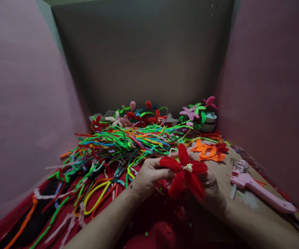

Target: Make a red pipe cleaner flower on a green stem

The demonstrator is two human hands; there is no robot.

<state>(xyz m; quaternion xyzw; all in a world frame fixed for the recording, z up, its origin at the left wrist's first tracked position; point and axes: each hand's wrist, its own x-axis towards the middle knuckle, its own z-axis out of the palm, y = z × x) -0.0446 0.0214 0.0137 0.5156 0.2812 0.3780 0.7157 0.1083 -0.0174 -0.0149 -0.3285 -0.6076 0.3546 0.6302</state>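
Observation:
A red pipe-cleaner flower (183, 188) with several fuzzy petals faces me, pale stamens (188, 167) clustered at its centre. My left hand (153, 174) pinches one of its left petals between thumb and fingers. Behind the right-hand petals, my right hand (211, 186) is closed around the back of the flower; its fingertips are mostly hidden by the petals. Both hands are close together above the red cloth.
A big heap of coloured pipe cleaners (128, 140) lies behind my hands. Scissors (97, 195) with yellow handles rest at left. On the board at right are a pink glue gun (261, 193) and orange looped pieces (209, 152). Finished flowers (189, 113) stand by the back wall.

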